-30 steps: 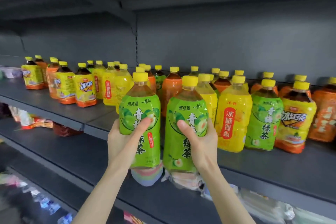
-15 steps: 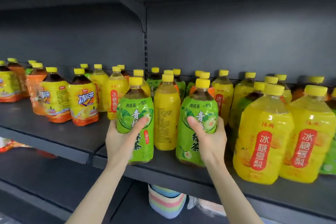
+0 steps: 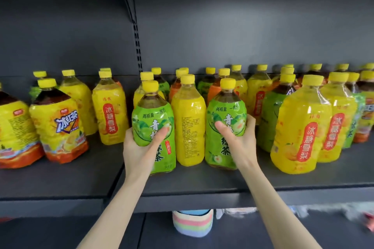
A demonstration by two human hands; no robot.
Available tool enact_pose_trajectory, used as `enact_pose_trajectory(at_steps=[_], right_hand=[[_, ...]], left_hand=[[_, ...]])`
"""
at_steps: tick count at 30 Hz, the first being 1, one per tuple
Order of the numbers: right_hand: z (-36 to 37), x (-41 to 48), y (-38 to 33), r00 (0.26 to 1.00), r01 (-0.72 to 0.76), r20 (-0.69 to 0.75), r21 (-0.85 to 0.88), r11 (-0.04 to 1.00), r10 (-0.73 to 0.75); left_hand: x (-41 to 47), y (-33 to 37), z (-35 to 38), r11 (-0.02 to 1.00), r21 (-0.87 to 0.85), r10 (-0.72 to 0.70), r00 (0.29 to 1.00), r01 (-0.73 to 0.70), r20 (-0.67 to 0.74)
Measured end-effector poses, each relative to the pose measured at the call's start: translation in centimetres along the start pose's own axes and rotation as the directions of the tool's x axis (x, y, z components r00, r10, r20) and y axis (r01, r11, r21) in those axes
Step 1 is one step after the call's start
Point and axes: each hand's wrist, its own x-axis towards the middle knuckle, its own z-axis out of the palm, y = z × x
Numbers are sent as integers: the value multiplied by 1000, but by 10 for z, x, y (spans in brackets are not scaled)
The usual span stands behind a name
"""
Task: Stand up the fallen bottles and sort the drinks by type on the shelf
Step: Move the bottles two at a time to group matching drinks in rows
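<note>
Head view: the left hand [image 3: 139, 147] wraps the belly of a green bottle [image 3: 149, 111] at 8 o'clock, and the right hand [image 3: 240, 139] wraps a second green bottle [image 3: 224, 107] at 4 o'clock, thumbs across the labels, both upright at the front of the shelf [image 3: 81, 180]; full and large, they are likely heavy, and the film labels look slick (a grip round the waist seems safest). A yellow bottle [image 3: 188, 123] at 6 o'clock stands between them, keeping the pair apart; bigger yellow bottles [image 3: 299, 127] crowd 3 o'clock; an iced-tea bottle [image 3: 58, 123] stands at 9 o'clock.

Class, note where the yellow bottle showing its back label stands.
Head view, centre of the shelf: the yellow bottle stands between the left green tea bottle and the right green tea bottle.
</note>
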Motion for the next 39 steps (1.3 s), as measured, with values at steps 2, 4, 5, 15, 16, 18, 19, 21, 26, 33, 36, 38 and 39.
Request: enact_pose_trajectory(at_steps=[2, 4, 5, 15, 16, 18, 19, 21, 26, 33, 36, 38, 39], right_hand=[[6, -1, 1, 1000, 1, 9, -2, 1000, -1], [11, 0, 1, 1000, -6, 27, -8, 1000, 7], [15, 0, 1, 999, -9, 34, -5, 1000, 9], [28, 8, 0, 1000, 16, -2, -145, 989, -16], [28, 9, 1, 999, 32, -3, -169, 985, -33], [27, 11, 2, 998, 58, 2, -195, 979, -59], [27, 11, 3, 998, 70, 4, -194, 979, -70], [27, 9, 3, 998, 55, 1, -153, 987, -55], [32, 0, 6, 1000, 5, 9, -138, 990, -4], [28, 0, 5, 998, 56, -19, -348, 936, -66], [26, -4, 4, 997, 60, -20, -363, 930, -72], [23, -8, 4, 997, 73, -4, -359, 930, -80], [20, -12, 3, 996, 82, 9, -370, 926, -85]], left_hand=[[6, -5, -5, 1000, -6, 12, 1000, -12, 4], [13, -10, -9, 1000, 12, 13, 1000, -13, -18], [17, -12, -11, 1000, 23, 14, 1000, -14, -27], [41, -20, -15, 989, 128, 82, 994, -72, -73], [42, -20, -15, 988, 131, 95, 993, -85, -72], [41, -21, -12, 987, 130, 107, 992, -97, -72], [40, -21, -11, 988, 122, 106, 992, -96, -71], [36, -22, -10, 989, 117, 101, 993, -92, -65], [26, -22, -11, 967, 246, 88, 994, -71, -58], [17, -15, -13, 933, 353, 106, 992, -73, -74], [11, -17, -16, 938, 310, 188, 979, -156, -74], [1, -18, -17, 937, 303, 201, 978, -174, -62], [-4, -18, -17, 935, 307, 205, 976, -175, -68]])
